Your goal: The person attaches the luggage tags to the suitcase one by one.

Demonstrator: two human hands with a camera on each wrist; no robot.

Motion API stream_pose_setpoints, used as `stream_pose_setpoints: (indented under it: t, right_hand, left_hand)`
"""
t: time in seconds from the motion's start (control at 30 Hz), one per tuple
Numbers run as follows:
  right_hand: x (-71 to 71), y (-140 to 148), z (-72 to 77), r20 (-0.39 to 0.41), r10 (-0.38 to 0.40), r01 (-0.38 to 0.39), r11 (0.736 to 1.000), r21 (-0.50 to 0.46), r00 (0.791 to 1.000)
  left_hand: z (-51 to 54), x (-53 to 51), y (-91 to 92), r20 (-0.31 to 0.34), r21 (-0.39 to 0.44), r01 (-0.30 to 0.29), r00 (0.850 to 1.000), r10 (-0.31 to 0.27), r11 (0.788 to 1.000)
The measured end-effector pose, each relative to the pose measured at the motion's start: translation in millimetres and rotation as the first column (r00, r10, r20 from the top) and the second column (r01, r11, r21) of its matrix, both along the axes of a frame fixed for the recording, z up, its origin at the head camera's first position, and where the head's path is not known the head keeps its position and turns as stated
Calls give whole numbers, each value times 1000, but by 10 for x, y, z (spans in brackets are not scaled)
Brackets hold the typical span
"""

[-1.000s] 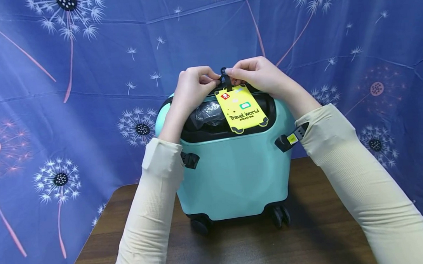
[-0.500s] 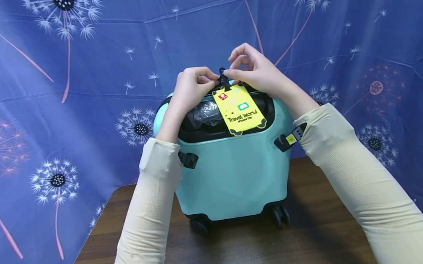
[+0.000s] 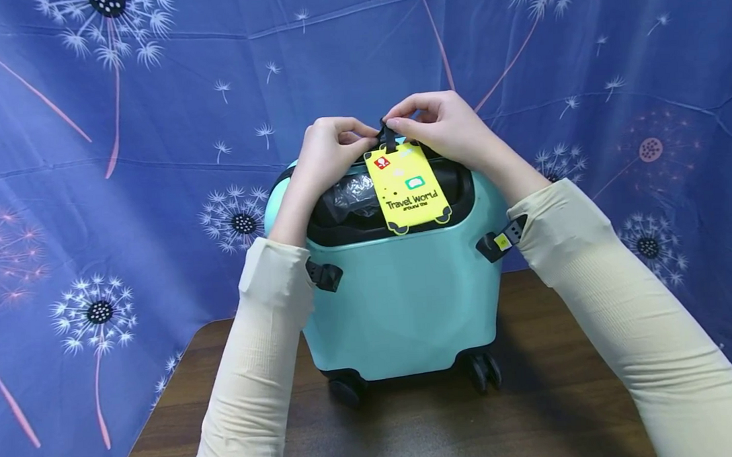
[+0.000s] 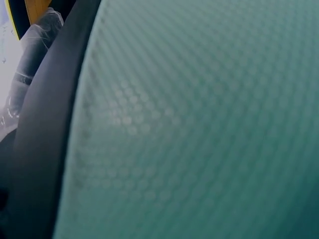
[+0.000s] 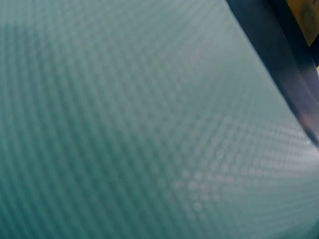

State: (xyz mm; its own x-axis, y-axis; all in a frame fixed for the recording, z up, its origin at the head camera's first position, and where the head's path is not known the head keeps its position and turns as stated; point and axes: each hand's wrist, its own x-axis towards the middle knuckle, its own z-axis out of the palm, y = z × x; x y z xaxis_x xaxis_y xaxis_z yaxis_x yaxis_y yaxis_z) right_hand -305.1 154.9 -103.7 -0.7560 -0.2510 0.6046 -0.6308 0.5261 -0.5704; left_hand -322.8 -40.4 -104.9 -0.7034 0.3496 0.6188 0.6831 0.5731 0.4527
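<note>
In the head view a mint-green suitcase stands upright on its wheels. A yellow luggage tag marked "Travel World" hangs by a black strap over the dark recess at the suitcase's top. My left hand pinches the strap from the left. From the right, the thumb and forefinger of my right hand pinch the strap near its upper end. Both wrist views show mostly the suitcase's textured shell, with neither hand visible there. Fingers partly hide the strap's loop.
Beneath the suitcase is a dark brown wooden table. Behind it hangs a blue curtain with dandelion prints. Clear plastic wrap covers something in the recess, left of the tag.
My right fingers lifted and spread half a second ago, then came down to pinch the strap again. The tag has shifted slightly left. My left hand has stayed nearly in place.
</note>
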Motion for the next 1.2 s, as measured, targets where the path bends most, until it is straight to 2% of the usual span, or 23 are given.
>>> stream_pose_setpoints:
  t: [0.17,0.33,0.57,0.7,0.9,1.2]
  right_hand:
    - [0,-20,5,-19,-34,35,999,36,999]
    - [-19,-52,37,-30,-59,62,992,113,998]
    - [-52,-41,118,58,-58,46,981,188,997]
    - [-64,-10,109,109,-51,33,987,159,993]
    - [-72,9,75,130,-23,9,994,105,991]
    - [-91,-35,76,135,-67,48,989,140,989]
  left_hand:
    - [6,-3,-9,16,-11,-3,1000,3,1000]
    - [7,-12,-22,30,-13,-6,1000,6,1000]
    - [10,-16,-18,40,5,-8,999,7,1000]
    - [17,-11,5,50,8,-10,999,10,1000]
    - [20,-8,11,100,27,3,995,-5,1000]
    - [10,-16,-15,182,99,16,983,-33,995]
